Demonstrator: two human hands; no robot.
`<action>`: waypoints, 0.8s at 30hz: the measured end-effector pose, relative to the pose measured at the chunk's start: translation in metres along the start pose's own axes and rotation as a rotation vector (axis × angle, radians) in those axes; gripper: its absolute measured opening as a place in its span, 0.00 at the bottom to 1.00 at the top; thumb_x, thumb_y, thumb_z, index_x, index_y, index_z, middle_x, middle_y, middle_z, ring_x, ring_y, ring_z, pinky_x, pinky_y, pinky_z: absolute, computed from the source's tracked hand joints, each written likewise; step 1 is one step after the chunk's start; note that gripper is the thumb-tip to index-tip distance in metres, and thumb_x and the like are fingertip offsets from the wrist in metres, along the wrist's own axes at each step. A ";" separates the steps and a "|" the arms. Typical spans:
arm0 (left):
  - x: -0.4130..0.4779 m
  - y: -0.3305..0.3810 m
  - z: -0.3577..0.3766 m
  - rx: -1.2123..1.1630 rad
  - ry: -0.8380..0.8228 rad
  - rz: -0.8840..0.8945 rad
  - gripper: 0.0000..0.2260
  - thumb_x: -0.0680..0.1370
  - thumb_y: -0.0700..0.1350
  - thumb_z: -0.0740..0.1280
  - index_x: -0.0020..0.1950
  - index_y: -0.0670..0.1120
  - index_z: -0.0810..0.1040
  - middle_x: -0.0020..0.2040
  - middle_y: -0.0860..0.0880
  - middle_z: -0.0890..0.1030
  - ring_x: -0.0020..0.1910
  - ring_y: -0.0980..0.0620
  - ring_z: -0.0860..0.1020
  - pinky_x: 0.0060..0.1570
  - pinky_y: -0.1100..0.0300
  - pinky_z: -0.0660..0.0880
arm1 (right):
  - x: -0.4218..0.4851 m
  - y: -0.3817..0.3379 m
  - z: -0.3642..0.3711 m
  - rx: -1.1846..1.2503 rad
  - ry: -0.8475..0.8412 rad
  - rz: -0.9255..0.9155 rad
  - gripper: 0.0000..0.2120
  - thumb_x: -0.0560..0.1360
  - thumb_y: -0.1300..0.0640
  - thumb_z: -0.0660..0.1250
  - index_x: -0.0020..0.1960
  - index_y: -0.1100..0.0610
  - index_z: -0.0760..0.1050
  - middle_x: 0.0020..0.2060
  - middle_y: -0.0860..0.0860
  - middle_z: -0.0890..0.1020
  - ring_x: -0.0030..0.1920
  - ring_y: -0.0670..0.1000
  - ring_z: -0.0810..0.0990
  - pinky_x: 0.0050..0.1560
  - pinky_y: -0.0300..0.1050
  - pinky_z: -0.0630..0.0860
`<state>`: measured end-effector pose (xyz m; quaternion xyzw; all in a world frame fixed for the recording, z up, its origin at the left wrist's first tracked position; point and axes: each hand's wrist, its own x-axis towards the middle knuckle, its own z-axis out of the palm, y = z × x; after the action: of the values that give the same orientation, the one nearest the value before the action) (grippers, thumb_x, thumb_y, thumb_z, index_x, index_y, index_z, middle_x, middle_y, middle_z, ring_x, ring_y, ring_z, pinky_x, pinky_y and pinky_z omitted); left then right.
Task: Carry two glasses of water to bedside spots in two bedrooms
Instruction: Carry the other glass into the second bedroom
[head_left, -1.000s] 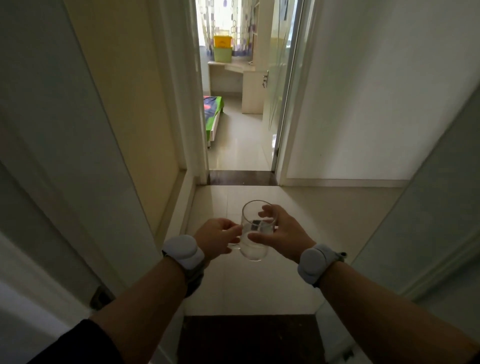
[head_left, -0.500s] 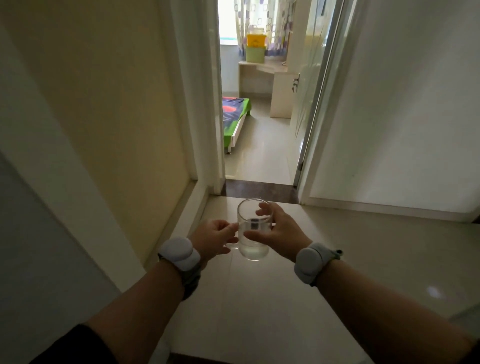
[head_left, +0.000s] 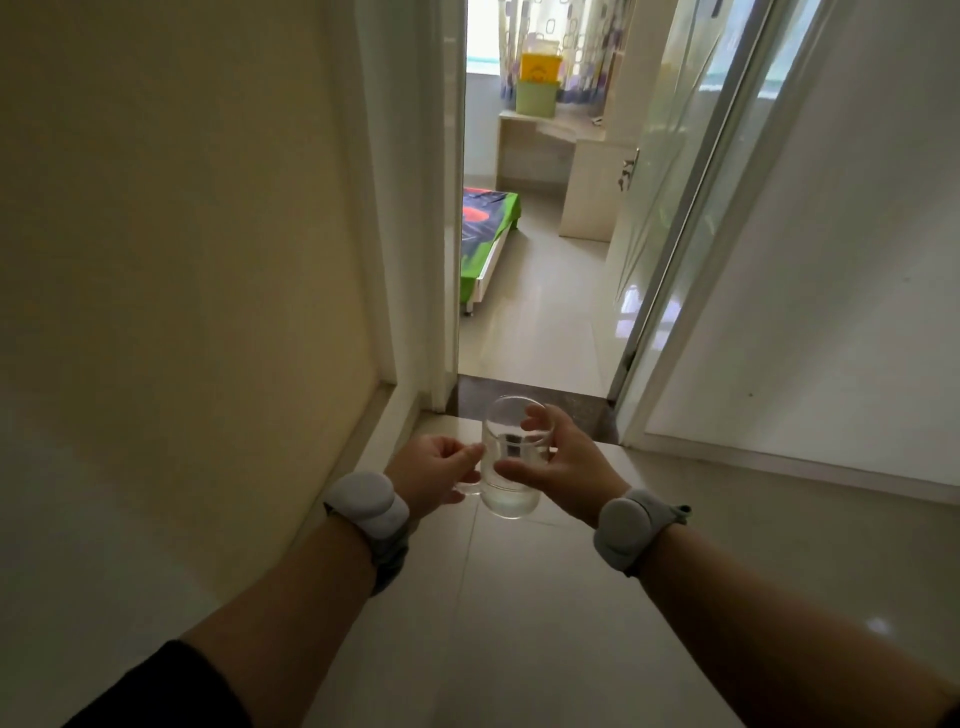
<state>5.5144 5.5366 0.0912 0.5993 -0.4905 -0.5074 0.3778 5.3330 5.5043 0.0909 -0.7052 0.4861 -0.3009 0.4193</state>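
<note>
the glass is held in the air above the hallway floor, between the two hands and touching both. the left hand grips the handle on the glass's left side with curled fingers. the right hand wraps thumb and fingers round the body from the right. neither hand is nearer; both are in contact.

the long axis of the glass runs close to vertical, mouth up, base down. water fills the lower part. the handle points toward the left hand.

the coming move appears to be a carry forward. the dark threshold lies just ahead of the glass, and the door stands open on the right. inside the room, the bed lies to the left and a desk stands at the far wall. no bedside spot is in view. keep the axis upright while crossing the threshold, or water may spill.
</note>
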 end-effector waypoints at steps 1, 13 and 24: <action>0.019 0.006 -0.005 0.008 -0.009 0.001 0.08 0.76 0.49 0.65 0.42 0.46 0.77 0.39 0.49 0.81 0.46 0.48 0.81 0.49 0.52 0.79 | 0.020 0.001 -0.002 0.007 0.007 0.014 0.36 0.66 0.50 0.75 0.68 0.51 0.62 0.57 0.45 0.71 0.55 0.47 0.73 0.47 0.32 0.70; 0.208 0.065 -0.015 0.122 -0.120 0.037 0.07 0.77 0.48 0.63 0.43 0.46 0.76 0.44 0.45 0.81 0.50 0.44 0.80 0.53 0.48 0.78 | 0.195 0.039 -0.060 -0.010 0.070 0.054 0.33 0.64 0.45 0.75 0.63 0.44 0.61 0.52 0.41 0.71 0.48 0.39 0.74 0.40 0.27 0.70; 0.406 0.130 0.035 0.064 -0.091 -0.047 0.09 0.77 0.46 0.63 0.47 0.41 0.77 0.45 0.43 0.81 0.45 0.48 0.81 0.46 0.56 0.80 | 0.375 0.100 -0.180 -0.023 -0.043 0.044 0.40 0.64 0.49 0.77 0.70 0.52 0.59 0.63 0.50 0.71 0.59 0.50 0.73 0.60 0.44 0.73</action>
<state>5.4548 5.1131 0.1110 0.5987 -0.5089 -0.5270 0.3237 5.2697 5.0812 0.0925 -0.7054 0.4958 -0.2706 0.4281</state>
